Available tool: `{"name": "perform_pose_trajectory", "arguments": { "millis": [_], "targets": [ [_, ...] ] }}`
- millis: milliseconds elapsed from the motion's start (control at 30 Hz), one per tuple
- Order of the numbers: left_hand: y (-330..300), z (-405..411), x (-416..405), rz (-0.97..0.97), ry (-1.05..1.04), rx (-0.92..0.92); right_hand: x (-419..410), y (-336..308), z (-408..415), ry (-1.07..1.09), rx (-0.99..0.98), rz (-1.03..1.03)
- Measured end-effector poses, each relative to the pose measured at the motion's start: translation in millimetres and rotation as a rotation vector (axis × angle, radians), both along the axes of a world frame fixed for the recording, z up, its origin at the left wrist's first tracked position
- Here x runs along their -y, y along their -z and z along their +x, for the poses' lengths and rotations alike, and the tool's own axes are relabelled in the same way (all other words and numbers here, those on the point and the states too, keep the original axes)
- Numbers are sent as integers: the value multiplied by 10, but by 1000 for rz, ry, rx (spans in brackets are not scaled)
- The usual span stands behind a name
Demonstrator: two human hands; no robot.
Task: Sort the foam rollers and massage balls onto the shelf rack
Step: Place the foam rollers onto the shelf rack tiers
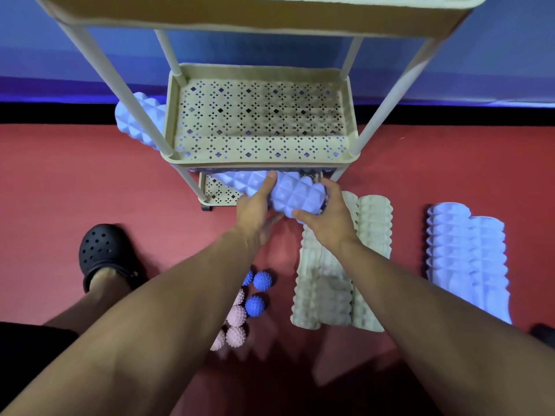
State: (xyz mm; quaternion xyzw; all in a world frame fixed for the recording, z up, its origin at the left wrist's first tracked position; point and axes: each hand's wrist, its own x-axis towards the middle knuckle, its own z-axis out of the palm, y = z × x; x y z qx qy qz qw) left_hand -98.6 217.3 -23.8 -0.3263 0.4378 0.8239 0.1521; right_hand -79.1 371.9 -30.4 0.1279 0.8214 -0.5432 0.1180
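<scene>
Under the rack's (258, 159) middle tray, a lilac roller (295, 195) lies slanted, its long axis running from the bottom tray at back left toward the person at front right. Both hands grip its near end: the left hand (255, 210) curls round the left side, thumb on top; the right hand (326, 219) wraps the right side, thumb under the end. Another lilac roller (136, 121) juts out left, behind the rack. On red floor lie beige rollers (339, 283), pale rollers (468, 259), blue balls (258, 291) and pink balls (234, 325). A blue wall (495, 70) stands behind.
</scene>
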Motion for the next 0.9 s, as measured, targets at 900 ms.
{"name": "perform_pose_trajectory", "arguments": {
  "millis": [900],
  "targets": [
    [408, -349, -335, 138, -174, -15, -617, 22, -187, -259, 40, 315]
  ]
}}
